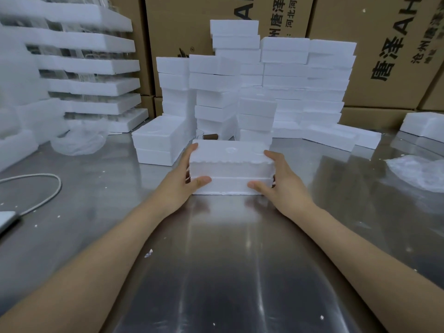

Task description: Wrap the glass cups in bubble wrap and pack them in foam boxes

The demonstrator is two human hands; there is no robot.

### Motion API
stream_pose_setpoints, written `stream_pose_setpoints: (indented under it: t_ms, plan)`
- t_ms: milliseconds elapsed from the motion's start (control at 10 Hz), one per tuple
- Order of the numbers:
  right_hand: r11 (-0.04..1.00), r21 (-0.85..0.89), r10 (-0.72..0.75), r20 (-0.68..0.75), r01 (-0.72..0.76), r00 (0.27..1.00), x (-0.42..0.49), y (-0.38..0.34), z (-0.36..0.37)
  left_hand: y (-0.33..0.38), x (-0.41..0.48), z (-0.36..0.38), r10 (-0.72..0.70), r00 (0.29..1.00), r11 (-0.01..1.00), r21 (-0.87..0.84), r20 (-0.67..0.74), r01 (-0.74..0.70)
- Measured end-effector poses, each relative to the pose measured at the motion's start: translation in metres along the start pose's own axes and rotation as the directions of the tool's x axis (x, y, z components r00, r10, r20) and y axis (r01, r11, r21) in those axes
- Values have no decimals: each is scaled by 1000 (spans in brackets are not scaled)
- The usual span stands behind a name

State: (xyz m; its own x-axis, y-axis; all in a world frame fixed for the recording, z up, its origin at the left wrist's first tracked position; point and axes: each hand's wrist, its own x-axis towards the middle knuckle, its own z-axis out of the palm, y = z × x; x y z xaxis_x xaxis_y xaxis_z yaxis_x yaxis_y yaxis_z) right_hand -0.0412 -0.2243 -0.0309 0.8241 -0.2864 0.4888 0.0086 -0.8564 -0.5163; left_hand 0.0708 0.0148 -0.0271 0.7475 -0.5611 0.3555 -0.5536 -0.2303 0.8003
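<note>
One wide head-worn camera looks forward and down over the near steel table (pixel 228 260) toward stacked foam boxes (pixel 284 75) and cartons (pixel 389 87).

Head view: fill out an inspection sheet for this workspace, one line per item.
Surface: steel table, reflective.
Job's things: closed foam box resting on the table in front; more foam boxes stacked behind it; bubble wrap at far right; what looks like a glass cup, mostly hidden behind the box.
Clutter: foam crumbs scattered about; crumpled clear plastic at left.
Grippers: left hand and right hand grip the box's ends, thumbs on its front face.
Cables: white cable looped at left, running to a flat device at the frame edge.
Surroundings: printed cardboard cartons behind; foam trays stacked at left.
</note>
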Motion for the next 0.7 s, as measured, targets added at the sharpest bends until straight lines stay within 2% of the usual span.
stream_pose_setpoints:
  t_ms: [200, 400, 600, 700]
  plan:
    - [1000, 24, 17, -9, -16, 1000, 30, 0, 10, -10, 29, 4, -16, 995, 989, 144, -97, 30]
    - [996, 67, 58, -12, -57, 998, 50, 4, 18, -23, 54, 4, -9, 985, 975, 217, -171, 46]
    - [988, -29, 154, -7, -155, 988, 43, -11, 16, -9, 44, 10, -107, 980, 971, 197, -167, 139]
    - [957, -129, 262, -9, -261, 965, 29, -16, 12, -3, 22, 11, -152, 959, 927, 301, -241, 222]
